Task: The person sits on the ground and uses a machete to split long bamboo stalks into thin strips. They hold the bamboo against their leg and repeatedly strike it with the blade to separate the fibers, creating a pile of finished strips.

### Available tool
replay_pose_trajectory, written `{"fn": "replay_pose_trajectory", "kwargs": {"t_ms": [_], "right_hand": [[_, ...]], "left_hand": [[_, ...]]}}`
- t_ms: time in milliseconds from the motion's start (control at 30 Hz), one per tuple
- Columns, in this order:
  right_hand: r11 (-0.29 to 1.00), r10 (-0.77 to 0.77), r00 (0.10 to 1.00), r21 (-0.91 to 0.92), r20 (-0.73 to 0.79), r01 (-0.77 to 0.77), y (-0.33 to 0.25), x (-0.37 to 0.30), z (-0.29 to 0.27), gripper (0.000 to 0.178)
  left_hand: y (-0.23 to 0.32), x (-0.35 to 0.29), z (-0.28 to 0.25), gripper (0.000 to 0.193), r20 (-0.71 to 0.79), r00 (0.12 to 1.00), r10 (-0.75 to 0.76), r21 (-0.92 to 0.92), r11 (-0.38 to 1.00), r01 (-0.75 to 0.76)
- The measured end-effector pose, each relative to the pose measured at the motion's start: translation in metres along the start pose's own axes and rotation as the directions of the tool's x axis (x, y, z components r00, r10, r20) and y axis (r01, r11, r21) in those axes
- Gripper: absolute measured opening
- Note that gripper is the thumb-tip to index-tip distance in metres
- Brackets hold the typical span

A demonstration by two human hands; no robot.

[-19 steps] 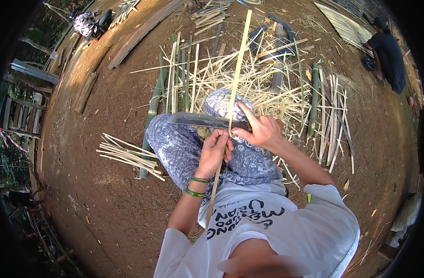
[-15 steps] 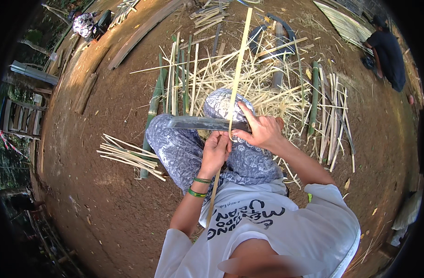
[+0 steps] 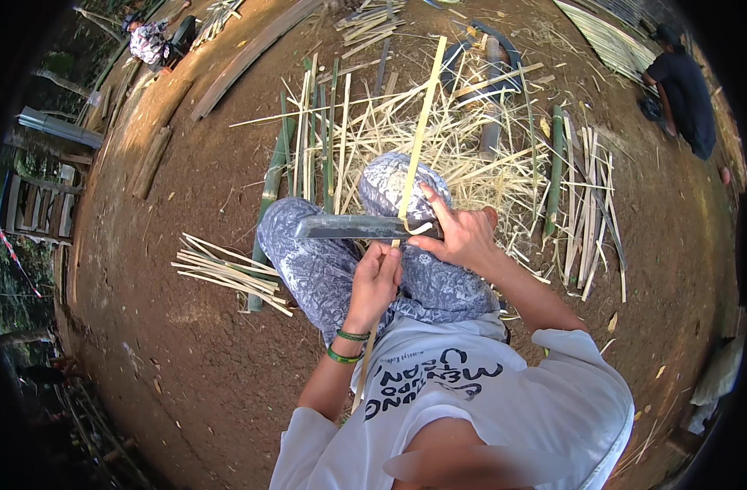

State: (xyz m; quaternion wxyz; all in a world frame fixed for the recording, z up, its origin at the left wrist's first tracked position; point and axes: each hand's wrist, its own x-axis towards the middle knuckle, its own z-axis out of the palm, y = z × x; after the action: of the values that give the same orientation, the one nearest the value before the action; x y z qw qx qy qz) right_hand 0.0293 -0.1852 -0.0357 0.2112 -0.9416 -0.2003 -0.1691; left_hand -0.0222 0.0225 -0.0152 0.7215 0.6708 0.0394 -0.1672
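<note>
A long, thin bamboo strip runs from beyond my knees down to my lap, passing the dark knife blade. My left hand pinches the strip just on the near side of the blade, and its tail hangs down by my shirt. The broad blade lies crosswise over my thighs, its tip to the left. My right hand closes around the blade's right end, index finger stretched forward beside the strip; the handle is hidden. A pale shaving curls up at the blade.
Bamboo shavings cover the ground ahead. Split strips lie at the left, more slats at the right, near a green bamboo pole. One person crouches at the far right, another sits at the far left.
My left hand has drawn the strip a little toward my body, and its far end is lower. A shaving now curls at the blade. My right hand has barely moved.
</note>
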Motion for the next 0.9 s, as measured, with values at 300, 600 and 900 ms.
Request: {"fn": "replay_pose_trajectory", "kwargs": {"t_ms": [300, 600, 900], "right_hand": [[0.998, 0.057, 0.996, -0.004, -0.063, -0.058, 0.014, 0.001, 0.003, 0.08], [0.927, 0.327, 0.944, 0.208, -0.032, -0.314, 0.063, 0.024, -0.042, 0.071], [0.995, 0.08, 0.99, 0.043, 0.118, -0.086, -0.004, 0.022, -0.022, 0.085]], "left_hand": [[-0.008, -0.019, -0.006, 0.019, -0.022, 0.999, -0.024, -0.044, 0.999, 0.023], [-0.017, -0.04, -0.01, 0.017, -0.04, 0.993, -0.11, -0.095, 0.99, 0.106], [0.004, 0.008, 0.007, 0.037, 0.003, 1.0, -0.005, -0.052, 0.999, 0.005]]}}
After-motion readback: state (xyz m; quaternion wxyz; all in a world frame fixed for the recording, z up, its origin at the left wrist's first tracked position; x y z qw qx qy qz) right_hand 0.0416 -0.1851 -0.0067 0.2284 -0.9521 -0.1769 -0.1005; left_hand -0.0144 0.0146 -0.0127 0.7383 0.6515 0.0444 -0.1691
